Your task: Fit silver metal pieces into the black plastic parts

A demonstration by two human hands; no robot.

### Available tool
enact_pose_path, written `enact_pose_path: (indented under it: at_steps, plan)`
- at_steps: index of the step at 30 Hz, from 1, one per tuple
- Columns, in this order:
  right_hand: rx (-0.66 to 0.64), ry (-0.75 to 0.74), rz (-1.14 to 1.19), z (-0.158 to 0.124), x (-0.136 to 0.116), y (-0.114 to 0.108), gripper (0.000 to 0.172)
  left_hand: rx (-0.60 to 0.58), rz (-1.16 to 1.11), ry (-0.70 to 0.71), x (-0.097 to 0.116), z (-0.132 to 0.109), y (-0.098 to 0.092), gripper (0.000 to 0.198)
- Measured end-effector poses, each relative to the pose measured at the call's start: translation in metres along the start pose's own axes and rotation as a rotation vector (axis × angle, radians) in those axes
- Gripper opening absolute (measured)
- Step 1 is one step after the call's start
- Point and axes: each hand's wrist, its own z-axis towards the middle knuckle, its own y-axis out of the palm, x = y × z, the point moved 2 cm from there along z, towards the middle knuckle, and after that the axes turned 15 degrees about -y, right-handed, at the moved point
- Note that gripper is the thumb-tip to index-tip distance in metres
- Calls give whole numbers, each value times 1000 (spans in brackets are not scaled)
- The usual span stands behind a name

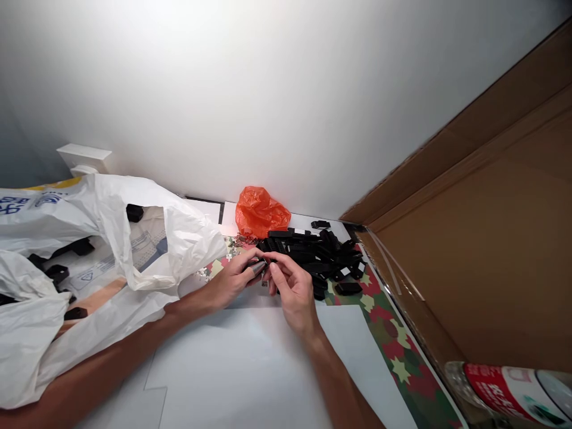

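My left hand (236,275) is closed around a small dark grey piece (258,267), whose exact kind I cannot make out. Close against it, my right hand (292,289) pinches with thumb and forefinger at the end of that piece; whatever lies between these fingertips is too small to name. Just beyond and to the right of both hands lies a heap of black plastic parts (330,253), some with white patches. Small shiny metal pieces (232,245) are scattered behind my left hand.
An orange plastic bag (259,211) sits against the wall behind the heap. At left, a large white plastic bag (187,244) lies open with black parts inside. A white sheet (250,363) covers the table. Cardboard (482,226) stands at right, near a bottle (504,390).
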Motion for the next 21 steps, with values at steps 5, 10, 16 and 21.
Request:
enact_pose_path:
  at_steps: [5,10,16,21]
  plan:
    - [-6,-2,20,0,0,0,32,-2,55,25,2,-1,0,14]
    - [-28,-2,9,-2,1,1,34,-19,72,50,9,-2,3,18]
    - [-30,-2,-48,-3,-1,1,39,61,138,49,6,0,1,16]
    - [-21,-18,-58,-5,0,1,45,68,103,16,5,2,0,18]
